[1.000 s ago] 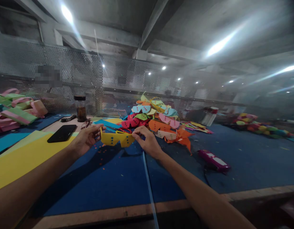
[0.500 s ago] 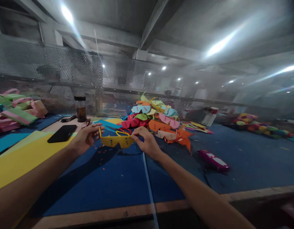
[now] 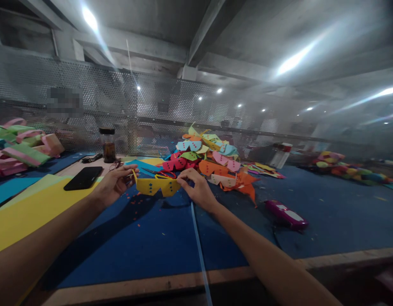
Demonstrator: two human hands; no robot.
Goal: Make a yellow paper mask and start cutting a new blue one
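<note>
Yellow paper glasses point(image 3: 148, 186) with small punched holes hang between my two hands, just above the blue table top. My left hand point(image 3: 116, 182) pinches their left end, where a side piece folds back. At the right end, the thumb and fingers of my right hand point(image 3: 194, 187) are closed on the paper. Red-and-yellow-handled scissors point(image 3: 166, 174) lie right behind the glasses, partly covered by them. Beyond my right hand rises a heap of coloured paper glasses point(image 3: 212, 166) in orange, pink, green and blue.
A black phone point(image 3: 84, 177) lies on yellow sheets point(image 3: 40, 208) at the left, near a dark-lidded jar point(image 3: 108, 146). To the right is a purple device point(image 3: 286, 214) with a cable. Folded paper pieces point(image 3: 27, 148) pile up far left. A perforated metal screen point(image 3: 113, 93) stands behind.
The yellow glasses have tilted slightly, and their front now faces me a little more squarely. Both hands keep their hold and have barely moved.
</note>
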